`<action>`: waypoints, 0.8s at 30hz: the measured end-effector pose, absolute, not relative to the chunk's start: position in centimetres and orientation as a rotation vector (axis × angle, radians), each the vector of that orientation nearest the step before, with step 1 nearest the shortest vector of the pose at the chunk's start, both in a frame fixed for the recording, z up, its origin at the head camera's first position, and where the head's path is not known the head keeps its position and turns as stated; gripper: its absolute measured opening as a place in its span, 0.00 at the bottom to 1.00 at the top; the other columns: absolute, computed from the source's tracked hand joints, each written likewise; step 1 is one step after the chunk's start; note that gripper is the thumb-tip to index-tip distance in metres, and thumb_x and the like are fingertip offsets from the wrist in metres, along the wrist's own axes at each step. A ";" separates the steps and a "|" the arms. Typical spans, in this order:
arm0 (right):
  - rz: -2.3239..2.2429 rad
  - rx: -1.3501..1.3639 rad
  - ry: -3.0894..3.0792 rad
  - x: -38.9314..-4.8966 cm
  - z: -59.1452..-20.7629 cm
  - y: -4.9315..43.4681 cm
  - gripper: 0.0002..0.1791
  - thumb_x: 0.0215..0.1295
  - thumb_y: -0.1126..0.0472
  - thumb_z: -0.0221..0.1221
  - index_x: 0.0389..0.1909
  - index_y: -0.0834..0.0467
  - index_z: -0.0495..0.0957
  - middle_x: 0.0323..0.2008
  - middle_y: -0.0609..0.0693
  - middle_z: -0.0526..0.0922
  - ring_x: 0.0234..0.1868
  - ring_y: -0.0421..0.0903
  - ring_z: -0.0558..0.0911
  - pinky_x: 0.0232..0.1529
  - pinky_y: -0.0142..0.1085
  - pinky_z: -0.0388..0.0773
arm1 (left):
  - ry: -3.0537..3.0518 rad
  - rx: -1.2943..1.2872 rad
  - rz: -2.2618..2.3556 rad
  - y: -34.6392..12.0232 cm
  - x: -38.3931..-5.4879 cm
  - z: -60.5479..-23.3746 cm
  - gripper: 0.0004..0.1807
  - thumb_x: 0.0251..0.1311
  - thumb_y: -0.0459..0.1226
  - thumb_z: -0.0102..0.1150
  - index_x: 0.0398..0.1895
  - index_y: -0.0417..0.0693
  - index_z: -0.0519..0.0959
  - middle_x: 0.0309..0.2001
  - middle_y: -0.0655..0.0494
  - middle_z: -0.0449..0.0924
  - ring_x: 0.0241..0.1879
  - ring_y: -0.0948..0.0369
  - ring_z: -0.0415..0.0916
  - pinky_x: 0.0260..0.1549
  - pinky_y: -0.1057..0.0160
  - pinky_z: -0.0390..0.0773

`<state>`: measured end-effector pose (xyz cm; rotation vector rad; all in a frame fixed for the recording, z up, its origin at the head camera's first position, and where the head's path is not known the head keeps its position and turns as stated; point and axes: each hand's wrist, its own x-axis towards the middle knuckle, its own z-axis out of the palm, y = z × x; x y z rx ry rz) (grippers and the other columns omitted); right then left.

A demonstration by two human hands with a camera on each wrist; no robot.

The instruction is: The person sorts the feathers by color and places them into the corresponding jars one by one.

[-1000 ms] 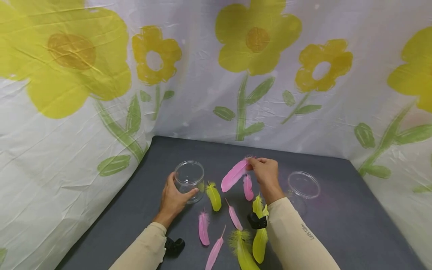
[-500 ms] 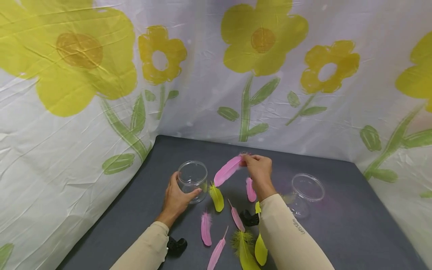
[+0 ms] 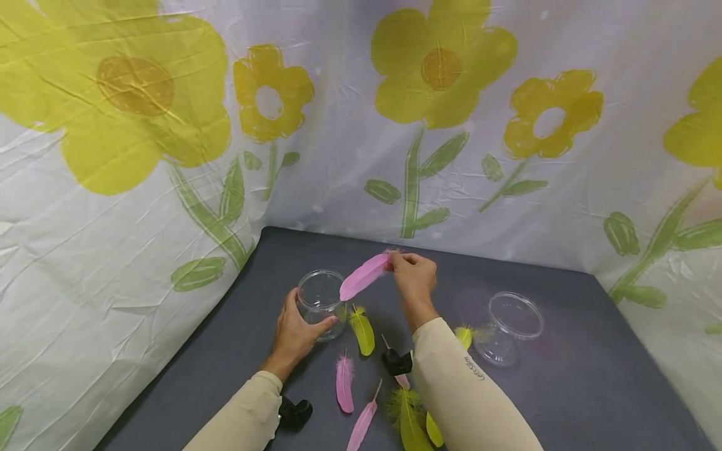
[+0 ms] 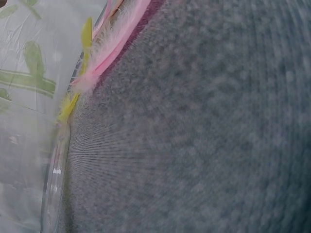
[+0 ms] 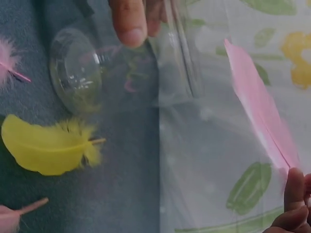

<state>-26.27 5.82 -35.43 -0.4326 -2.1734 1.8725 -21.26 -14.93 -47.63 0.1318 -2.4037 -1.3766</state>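
Observation:
My left hand (image 3: 299,332) grips a clear round jar (image 3: 320,280), which stands upright on the dark table with its mouth up. Between thumb and fingers of my right hand (image 3: 416,280) is the base of a large pink feather (image 3: 363,277). Its broad tip reaches the right side of the jar's rim in the head view. In the right wrist view the pinched feather (image 5: 260,107) points up and left, apart from the jar (image 5: 77,82). A yellow feather (image 3: 362,331) lies just right of the jar. The left wrist view shows mostly table.
Several pink feathers, one of them (image 3: 344,383) below the jar, and several yellow ones, one of them (image 3: 413,426) at the front, lie on the table (image 3: 592,388). A second clear jar (image 3: 499,346) stands at the right. A flowered curtain (image 3: 338,156) hangs behind.
My right hand has moved left with the pink feather, bringing its tip to the jar's rim. The left hand keeps its grip on the jar. The view has shifted slightly.

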 end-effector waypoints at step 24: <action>1.667 -0.279 -2.274 -25.9 -38.4 1.9 0.13 0.62 0.52 0.64 0.24 0.55 0.86 0.22 0.44 0.82 0.32 0.47 0.78 0.35 0.43 0.74 | -2.398 0.127 -1.363 -15.0 -21.2 -47.5 0.56 0.38 0.49 0.79 0.69 0.42 0.56 0.63 0.37 0.64 0.61 0.42 0.64 0.56 0.39 0.64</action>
